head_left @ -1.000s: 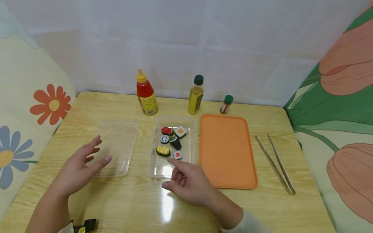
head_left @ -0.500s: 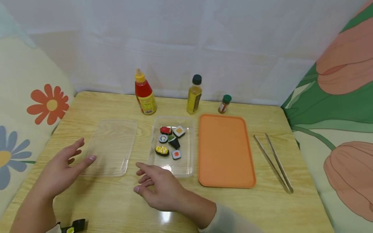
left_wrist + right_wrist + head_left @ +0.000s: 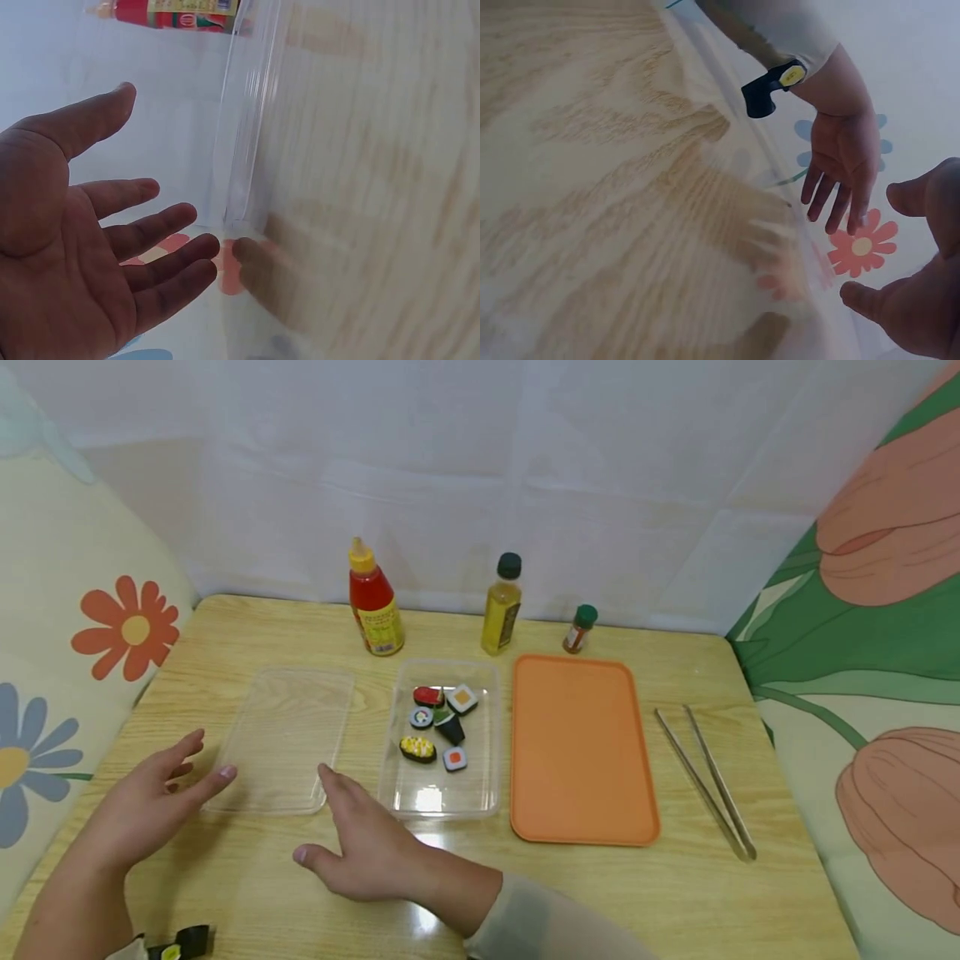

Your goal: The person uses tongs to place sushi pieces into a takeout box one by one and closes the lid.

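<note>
A clear plastic lid or shallow tray (image 3: 288, 727) lies on the left of the table. Beside its near left corner is my left hand (image 3: 146, 806), fingers spread and nothing in them. My right hand (image 3: 375, 852) is at its near right corner, thumb held apart from the fingers, also holding nothing. In the left wrist view the lid's clear edge (image 3: 251, 112) rises just past the fingertips of the left hand (image 3: 82, 247). The right wrist view has the thumb and fingers of the right hand (image 3: 922, 292) at its right edge, with the left hand (image 3: 844, 154) opposite.
A clear container (image 3: 487, 777) with several sushi pieces (image 3: 450, 727) stands mid-table. Right of it are an orange tray (image 3: 581, 752) and metal tongs (image 3: 708, 785). Along the back stand a red sauce bottle (image 3: 377, 614), an oil bottle (image 3: 501, 610) and a small green-capped jar (image 3: 580, 628).
My right hand has moved left, from over the sushi container to the lid's near right corner. The left hand has drawn back left and nearer, to the lid's near left corner.
</note>
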{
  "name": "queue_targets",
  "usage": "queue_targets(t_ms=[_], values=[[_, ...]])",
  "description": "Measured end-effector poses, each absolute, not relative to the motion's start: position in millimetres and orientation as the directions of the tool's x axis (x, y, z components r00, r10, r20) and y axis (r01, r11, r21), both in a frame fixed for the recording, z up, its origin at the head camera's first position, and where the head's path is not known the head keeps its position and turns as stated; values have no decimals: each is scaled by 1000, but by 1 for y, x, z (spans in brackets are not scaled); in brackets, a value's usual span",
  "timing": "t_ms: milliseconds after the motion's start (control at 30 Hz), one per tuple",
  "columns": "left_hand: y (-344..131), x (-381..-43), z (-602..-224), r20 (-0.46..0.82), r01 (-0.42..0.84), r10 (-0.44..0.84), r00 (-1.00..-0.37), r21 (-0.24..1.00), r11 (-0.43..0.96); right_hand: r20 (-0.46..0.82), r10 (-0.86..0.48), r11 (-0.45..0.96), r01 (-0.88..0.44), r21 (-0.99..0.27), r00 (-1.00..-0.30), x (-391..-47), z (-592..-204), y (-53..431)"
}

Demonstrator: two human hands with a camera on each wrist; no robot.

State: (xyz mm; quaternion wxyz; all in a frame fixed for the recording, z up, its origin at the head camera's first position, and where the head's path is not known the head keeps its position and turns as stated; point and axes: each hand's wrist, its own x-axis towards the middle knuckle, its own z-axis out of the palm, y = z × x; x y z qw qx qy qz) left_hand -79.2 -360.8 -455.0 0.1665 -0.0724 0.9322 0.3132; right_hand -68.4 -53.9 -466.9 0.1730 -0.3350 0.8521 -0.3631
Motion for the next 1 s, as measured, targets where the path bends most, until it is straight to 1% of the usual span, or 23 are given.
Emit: queue_targets(t_ms=[233,433,567,833,1000], values=[[-365,-81,-462,-387,-257,-33,-921,543,800,-62,-651,548,-412,-728,-756,-70,-479,-73],[-363,-82,-464,-384,-258,-37,-923,541,800,-96,-576,521,-274,-808,-812,-75,-481,-82],[-360,-82,-463,-378,-246,-28,-925,544,802,-122,-553,524,-231,-820,-824,-78,-481,-85],[-358,-80,-463,-358,-243,-42,-933,539,807,-134,-528,518,-193,-834,-838,-79,-485,-87],[-359,-76,-466,-320,-232,-55,-946,544,806,-135,-509,523,-181,-833,-850,-76,-487,-87]])
